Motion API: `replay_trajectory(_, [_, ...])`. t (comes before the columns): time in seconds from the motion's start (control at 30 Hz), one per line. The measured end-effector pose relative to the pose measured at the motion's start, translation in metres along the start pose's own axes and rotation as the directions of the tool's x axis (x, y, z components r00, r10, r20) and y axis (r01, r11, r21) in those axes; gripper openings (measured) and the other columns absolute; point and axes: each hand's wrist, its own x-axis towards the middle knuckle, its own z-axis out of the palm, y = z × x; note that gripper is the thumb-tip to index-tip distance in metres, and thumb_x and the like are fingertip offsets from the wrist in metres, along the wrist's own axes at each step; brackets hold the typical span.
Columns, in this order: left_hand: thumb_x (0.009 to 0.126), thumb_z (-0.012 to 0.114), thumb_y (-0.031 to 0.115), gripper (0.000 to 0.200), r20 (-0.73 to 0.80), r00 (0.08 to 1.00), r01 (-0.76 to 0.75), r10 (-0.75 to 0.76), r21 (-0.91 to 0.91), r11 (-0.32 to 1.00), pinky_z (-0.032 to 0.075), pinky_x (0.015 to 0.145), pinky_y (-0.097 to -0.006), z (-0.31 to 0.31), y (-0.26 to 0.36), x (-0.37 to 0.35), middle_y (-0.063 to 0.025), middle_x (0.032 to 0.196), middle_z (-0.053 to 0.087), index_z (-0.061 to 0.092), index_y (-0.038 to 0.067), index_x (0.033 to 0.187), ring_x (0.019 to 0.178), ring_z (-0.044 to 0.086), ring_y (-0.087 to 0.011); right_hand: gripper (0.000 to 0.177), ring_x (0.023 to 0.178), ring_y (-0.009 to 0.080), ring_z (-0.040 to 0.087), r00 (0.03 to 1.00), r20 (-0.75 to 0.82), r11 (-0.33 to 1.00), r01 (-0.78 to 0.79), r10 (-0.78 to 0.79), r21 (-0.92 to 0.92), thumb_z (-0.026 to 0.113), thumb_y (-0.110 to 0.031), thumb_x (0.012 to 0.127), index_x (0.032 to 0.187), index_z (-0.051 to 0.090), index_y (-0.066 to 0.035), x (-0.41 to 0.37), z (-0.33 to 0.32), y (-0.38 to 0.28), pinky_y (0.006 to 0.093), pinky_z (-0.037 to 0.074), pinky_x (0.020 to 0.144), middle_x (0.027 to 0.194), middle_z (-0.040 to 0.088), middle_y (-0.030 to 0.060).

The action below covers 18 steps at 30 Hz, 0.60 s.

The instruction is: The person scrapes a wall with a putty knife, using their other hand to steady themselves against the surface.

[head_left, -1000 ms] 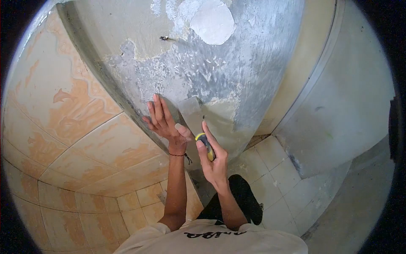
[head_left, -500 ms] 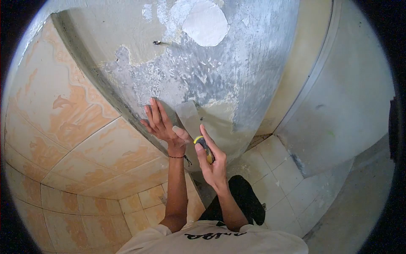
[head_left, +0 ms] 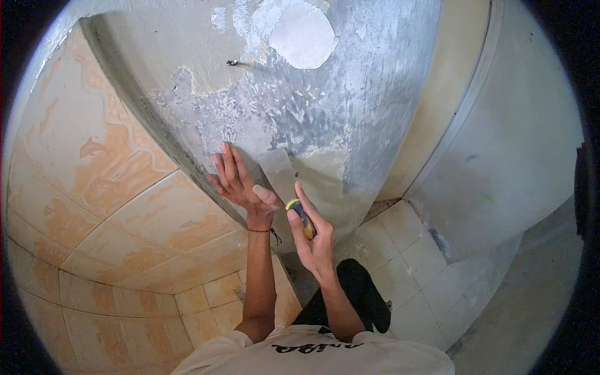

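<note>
My right hand (head_left: 315, 240) is closed round the yellow and dark grey handle of a scraper (head_left: 278, 167), with the index finger stretched along it toward the blade. The wide flat blade lies against the wall (head_left: 312, 112), where patches of paint are gone and bare grey shows. Left of the blade, my left hand (head_left: 240, 187) rests on the wall with its fingers spread and nothing in it. A dark cord bracelet (head_left: 265, 230) circles the left wrist. Whether the blade's edge is under any paint cannot be made out.
A pale round patch (head_left: 304, 34) and a small dark stub (head_left: 232, 63) are higher on the wall. Orange-and-white tiles (head_left: 125, 219) cover the lower wall at left. A door panel (head_left: 500, 144) stands at right above the tiled floor (head_left: 400, 275).
</note>
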Motion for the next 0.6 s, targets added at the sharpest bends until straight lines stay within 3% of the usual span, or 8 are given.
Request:
replay_trajectory(0.23, [0.100, 0.019, 0.037, 0.068, 0.002, 1.000, 0.008, -0.008, 0.019, 1.000, 0.009, 0.123, -0.0499, -0.0003, -0.0013, -0.0010, -0.0188, 0.150, 0.048, 0.049, -0.009, 0.141, 0.146, 0.033, -0.0345, 0.050, 0.132, 0.0278, 0.054, 0.998, 0.020, 0.999, -0.052, 0.053, -0.011, 0.056, -0.021, 0.103, 0.147, 0.047, -0.001, -0.0026, 0.0010, -0.0020, 0.0352, 0.046, 0.102, 0.142, 0.056, 0.0215])
replay_trajectory(0.6, [0.101, 0.018, 0.037, 0.068, 0.001, 1.000, 0.016, -0.016, 0.002, 1.000, 0.008, 0.124, -0.0494, 0.0002, -0.0006, -0.0014, -0.0183, 0.150, 0.048, 0.049, -0.008, 0.141, 0.147, 0.033, -0.0342, 0.048, 0.122, 0.0289, 0.062, 1.000, -0.030, 0.998, 0.006, -0.008, -0.064, 0.057, -0.019, 0.102, 0.146, 0.049, -0.002, 0.0011, 0.0062, -0.0026, 0.0351, 0.051, 0.093, 0.136, 0.060, 0.0239])
